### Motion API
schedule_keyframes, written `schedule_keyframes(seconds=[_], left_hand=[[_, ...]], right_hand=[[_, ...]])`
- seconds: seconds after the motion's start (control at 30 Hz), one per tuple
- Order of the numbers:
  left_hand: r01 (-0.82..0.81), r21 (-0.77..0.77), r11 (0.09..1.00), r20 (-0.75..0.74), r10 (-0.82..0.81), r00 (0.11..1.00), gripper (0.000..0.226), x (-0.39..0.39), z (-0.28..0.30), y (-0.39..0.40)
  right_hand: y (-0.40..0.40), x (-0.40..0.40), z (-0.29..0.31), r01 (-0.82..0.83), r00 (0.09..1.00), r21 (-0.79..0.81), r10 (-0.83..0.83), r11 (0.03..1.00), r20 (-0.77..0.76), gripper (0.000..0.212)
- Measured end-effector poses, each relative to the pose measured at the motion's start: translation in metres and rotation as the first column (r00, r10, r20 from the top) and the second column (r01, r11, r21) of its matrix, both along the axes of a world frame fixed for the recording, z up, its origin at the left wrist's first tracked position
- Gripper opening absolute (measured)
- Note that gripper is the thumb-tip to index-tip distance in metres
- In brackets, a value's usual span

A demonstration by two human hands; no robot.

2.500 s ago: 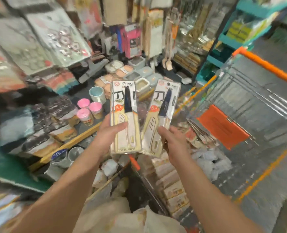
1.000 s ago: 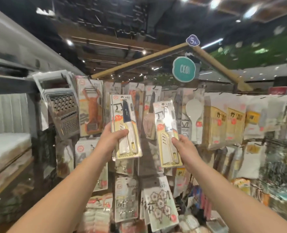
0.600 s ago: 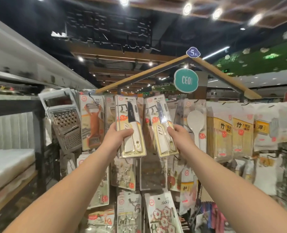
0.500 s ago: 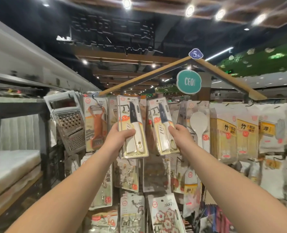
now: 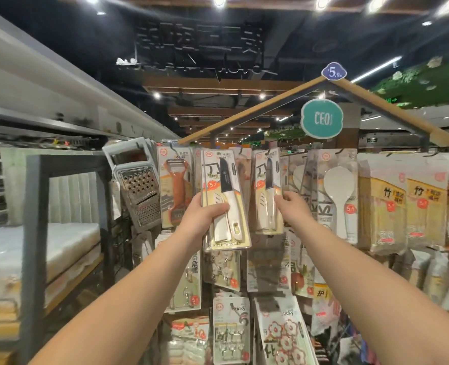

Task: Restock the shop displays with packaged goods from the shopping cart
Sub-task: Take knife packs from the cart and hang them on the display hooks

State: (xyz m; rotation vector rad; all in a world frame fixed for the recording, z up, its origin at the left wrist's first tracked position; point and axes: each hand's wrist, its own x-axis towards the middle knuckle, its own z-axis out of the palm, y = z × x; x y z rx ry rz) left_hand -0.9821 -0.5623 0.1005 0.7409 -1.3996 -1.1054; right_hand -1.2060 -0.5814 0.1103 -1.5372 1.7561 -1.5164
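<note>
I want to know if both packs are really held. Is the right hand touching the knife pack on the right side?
Touching. The head view shows the right hand pinching the right knife pack at its edge, with the thumb lying on the front.

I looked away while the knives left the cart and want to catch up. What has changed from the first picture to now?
Both knife packs were lifted from over the cart up to the top row of the hanging display. The right pack now sits up among the hanging packs by the rice paddle; whether it is hooked cannot be told. Unchanged: the left hand grips the left pack, the right hand pinches its pack.
</note>
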Motion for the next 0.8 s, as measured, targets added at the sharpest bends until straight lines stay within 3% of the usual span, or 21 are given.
schedule_keyframes(seconds=[0.07,0.1,0.23,0.3,0.47,0.63,0.8], left_hand=[[-0.001,0.008,1.000,-0.010,0.001,1.000,0.029,0.007,-0.004,0.003],[-0.006,0.008,1.000,-0.016,0.006,1.000,0.029,0.011,-0.005,0.005],[-0.012,0.014,1.000,-0.065,0.013,0.998,0.030,0.019,-0.010,0.007],[-0.007,0.013,1.000,-0.078,0.008,0.997,0.031,0.016,-0.011,0.009],[0.049,0.013,0.999,-0.103,-0.047,0.994,0.028,0.005,-0.013,0.018],[0.146,0.116,0.982,-0.229,-0.116,0.966,0.018,0.002,-0.011,0.026],[0.011,0.119,0.993,-0.148,0.007,0.989,0.025,0.002,-0.010,0.019]], right_hand=[[0.013,0.012,-0.012,-0.021,1.000,-0.029,0.020,0.999,-0.005,0.047],[0.025,0.021,-0.016,-0.064,0.998,-0.061,0.064,0.996,0.010,0.048],[0.063,0.052,-0.026,-0.416,0.904,-0.041,0.418,0.908,0.091,0.018],[0.073,0.062,-0.030,-0.493,0.867,-0.011,0.492,0.870,0.081,0.019],[0.082,0.072,-0.030,-0.449,0.883,-0.023,0.448,0.893,0.142,0.020],[0.090,0.075,-0.025,-0.384,0.898,-0.055,0.387,0.922,0.210,0.023],[0.086,0.061,-0.023,-0.244,0.903,-0.088,0.259,0.966,0.344,0.016]])
